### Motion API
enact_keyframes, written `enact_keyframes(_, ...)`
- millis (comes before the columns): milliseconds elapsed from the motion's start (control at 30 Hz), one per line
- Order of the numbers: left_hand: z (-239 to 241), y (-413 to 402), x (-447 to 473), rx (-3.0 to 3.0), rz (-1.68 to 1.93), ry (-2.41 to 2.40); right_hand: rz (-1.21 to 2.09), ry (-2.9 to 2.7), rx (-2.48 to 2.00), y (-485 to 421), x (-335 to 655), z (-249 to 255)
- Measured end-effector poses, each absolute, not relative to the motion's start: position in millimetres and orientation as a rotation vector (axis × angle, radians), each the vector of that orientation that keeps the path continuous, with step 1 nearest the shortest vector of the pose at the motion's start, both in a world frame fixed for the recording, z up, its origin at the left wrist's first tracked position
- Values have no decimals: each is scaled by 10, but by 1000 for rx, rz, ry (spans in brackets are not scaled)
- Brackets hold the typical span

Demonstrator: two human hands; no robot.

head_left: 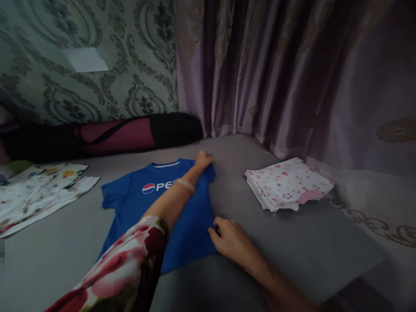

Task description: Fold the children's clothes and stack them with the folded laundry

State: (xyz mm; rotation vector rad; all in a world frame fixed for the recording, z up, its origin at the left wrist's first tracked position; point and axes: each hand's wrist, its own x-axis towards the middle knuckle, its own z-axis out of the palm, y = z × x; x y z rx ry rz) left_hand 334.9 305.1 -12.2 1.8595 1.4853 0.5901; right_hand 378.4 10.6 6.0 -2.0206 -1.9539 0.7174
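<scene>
A blue T-shirt (pixel 136 203) with a white logo lies flat, front up, on a grey surface (pixel 286 242). My left hand (pixel 203 159) reaches across it and pinches the cloth at the far right shoulder. My left arm, with a pale bangle (pixel 186 185) and a floral sleeve, crosses the shirt's chest. My right hand (pixel 231 241) is closed on the shirt's right edge near the hem.
A folded white cloth with pink prints (pixel 287 184) lies to the right. A patterned white cloth (pixel 35 190) lies spread at the left. A dark and maroon roll (pixel 123 134) runs along the patterned wall. Purple curtains (pixel 292 78) hang behind and to the right.
</scene>
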Motion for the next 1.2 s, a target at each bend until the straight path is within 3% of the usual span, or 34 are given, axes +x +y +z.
enact_keyframes(167, 98, 3117, 2961, 1515, 741, 1455, 840, -1887, -1903, 74, 3759, 131)
enact_keyframes(333, 173, 3088, 2470, 1284, 849, 1468, 759, -1897, -1757, 43, 3664, 147)
enact_keyframes(700, -193, 2917, 1885, 1052, 884, 1589, 616, -2293, -1348, -16, 3459, -53)
enact_keyframes(933, -175, 2753, 1858, 1122, 816, 1589, 615, -2387, -1187, -7, 3520, -60)
enact_keyframes(1200, -177, 2587, 1711, 1742, 590, 1259, 680, -2306, -1118, 54, 3577, -134)
